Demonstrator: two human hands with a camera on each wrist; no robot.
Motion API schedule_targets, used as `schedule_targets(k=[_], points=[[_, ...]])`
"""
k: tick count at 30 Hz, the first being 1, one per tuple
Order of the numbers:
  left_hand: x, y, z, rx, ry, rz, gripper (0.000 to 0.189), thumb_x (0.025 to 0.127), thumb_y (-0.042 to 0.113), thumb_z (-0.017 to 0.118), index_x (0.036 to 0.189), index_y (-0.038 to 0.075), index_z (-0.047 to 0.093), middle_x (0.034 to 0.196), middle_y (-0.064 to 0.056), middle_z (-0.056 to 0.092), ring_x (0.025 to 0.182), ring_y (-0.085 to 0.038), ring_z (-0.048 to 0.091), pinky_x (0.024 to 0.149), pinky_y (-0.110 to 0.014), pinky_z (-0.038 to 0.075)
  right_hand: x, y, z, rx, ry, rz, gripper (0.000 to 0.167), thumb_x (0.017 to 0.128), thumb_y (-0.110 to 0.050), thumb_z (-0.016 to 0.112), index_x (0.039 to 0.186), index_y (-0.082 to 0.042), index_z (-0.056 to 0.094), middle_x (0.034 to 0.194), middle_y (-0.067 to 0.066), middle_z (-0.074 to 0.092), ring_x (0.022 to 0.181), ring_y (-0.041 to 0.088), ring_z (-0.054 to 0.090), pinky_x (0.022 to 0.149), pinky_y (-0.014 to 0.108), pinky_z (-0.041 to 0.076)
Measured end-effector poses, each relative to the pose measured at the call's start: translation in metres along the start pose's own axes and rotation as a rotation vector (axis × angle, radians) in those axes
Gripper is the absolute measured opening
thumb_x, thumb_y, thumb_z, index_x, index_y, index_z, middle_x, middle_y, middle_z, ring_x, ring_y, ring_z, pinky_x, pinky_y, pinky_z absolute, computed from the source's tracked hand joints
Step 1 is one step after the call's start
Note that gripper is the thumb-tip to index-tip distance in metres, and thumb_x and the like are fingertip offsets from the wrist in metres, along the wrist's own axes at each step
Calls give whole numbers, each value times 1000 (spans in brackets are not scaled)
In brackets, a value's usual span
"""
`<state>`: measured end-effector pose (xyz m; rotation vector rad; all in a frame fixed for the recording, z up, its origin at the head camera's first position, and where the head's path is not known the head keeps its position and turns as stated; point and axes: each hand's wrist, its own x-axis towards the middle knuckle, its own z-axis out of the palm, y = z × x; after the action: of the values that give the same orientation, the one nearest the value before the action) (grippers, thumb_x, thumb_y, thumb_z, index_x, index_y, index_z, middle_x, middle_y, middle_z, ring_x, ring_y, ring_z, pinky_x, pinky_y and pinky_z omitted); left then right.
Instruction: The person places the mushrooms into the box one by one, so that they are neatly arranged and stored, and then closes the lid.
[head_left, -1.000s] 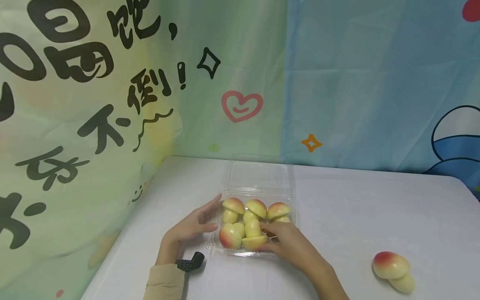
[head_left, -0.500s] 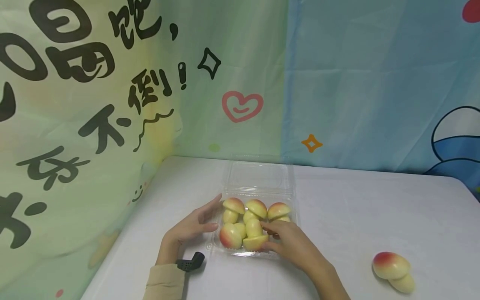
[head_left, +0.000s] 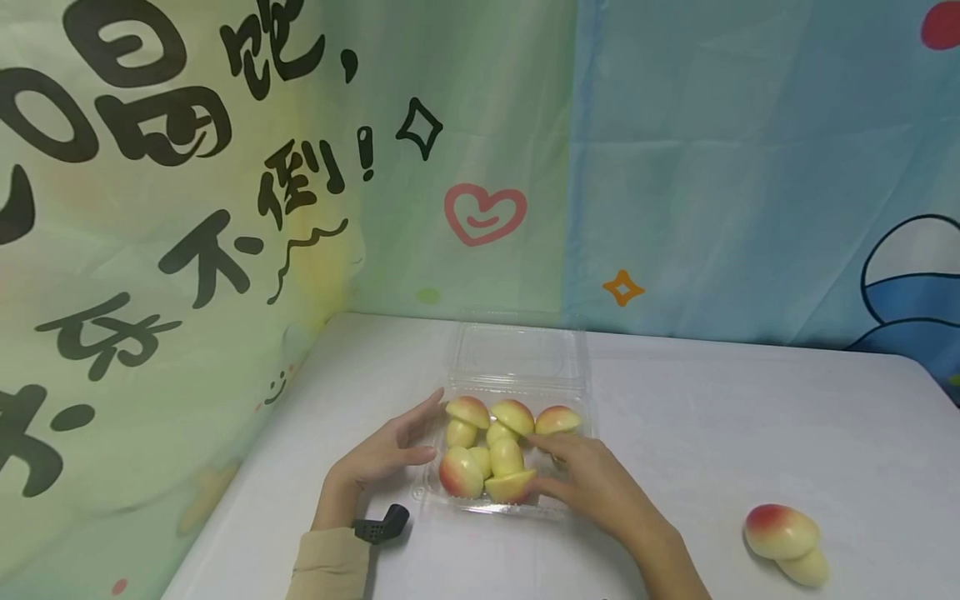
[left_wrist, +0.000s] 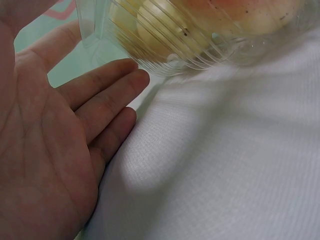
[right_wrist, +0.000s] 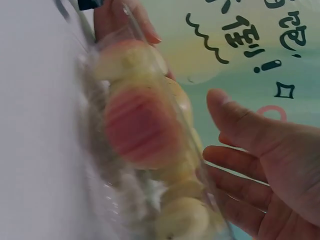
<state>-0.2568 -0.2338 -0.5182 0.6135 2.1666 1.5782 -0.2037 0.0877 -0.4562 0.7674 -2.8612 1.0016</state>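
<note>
A clear plastic clamshell box (head_left: 495,508) lies open, holding several yellow mushroom-shaped pieces with reddish caps. Three line its back row; in front are a left piece (head_left: 460,472) and a middle piece (head_left: 508,482), stem pointing back. My right hand (head_left: 592,483) is over the box's front right, thumb near the middle piece's cap and fingers apart; the right wrist view shows its palm with nothing held. Beside the box's left wall is my left hand (head_left: 390,446), fingers extended. In the left wrist view those fingertips lie close to the ribbed plastic wall (left_wrist: 165,45).
Another mushroom-shaped piece (head_left: 782,532) lies on the white table (head_left: 690,417) at the right. The box's lid (head_left: 517,352) is folded back toward the printed cloth backdrop (head_left: 480,267). A black device (head_left: 382,525) is on my left wrist.
My right hand has let go of the front middle piece and drawn slightly right, its fingers spreading. That piece stays in the box. The left hand has not moved.
</note>
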Motion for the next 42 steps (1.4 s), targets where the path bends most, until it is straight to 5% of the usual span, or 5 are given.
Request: schedule_targets(k=[12,25,34,40,42], points=[[-1,0,2,35,15,-15,83,87,19,68,153,25,17,160,0,16,147,-18,14,116,-21,15,-28,9,-60,-90,172,47,77,74,-56,71,139,-22,50,138,3,55,125,29,53,99,51,45],[-4,-3,4,89,11,27,82,88,18,66,153,26,16,159,-7,21,146,-22,17,108,-5,16,-93,43,-132,-114,240,331,93,76,-44,76,150,-36,20,156,11,28,137,45,30,91,74,32],[-9,-4,3,69,10,23,82,88,17,65,153,25,16,159,-9,18,146,-25,15,106,-4,17,-141,97,-143,48,176,362,92,78,-28,77,150,-38,20,154,-24,11,135,-20,1,92,80,20],[-9,-5,3,46,6,44,81,89,13,65,153,25,16,158,-12,21,146,-27,15,106,-3,18,-163,127,-141,155,9,506,93,83,-31,72,152,-37,11,160,8,9,140,52,10,90,80,22],[-9,-5,4,39,7,39,81,88,13,65,153,25,17,157,-13,22,146,-28,16,105,-3,18,-167,133,-137,183,-46,528,93,83,-31,72,152,-34,10,157,22,12,136,57,14,90,80,23]])
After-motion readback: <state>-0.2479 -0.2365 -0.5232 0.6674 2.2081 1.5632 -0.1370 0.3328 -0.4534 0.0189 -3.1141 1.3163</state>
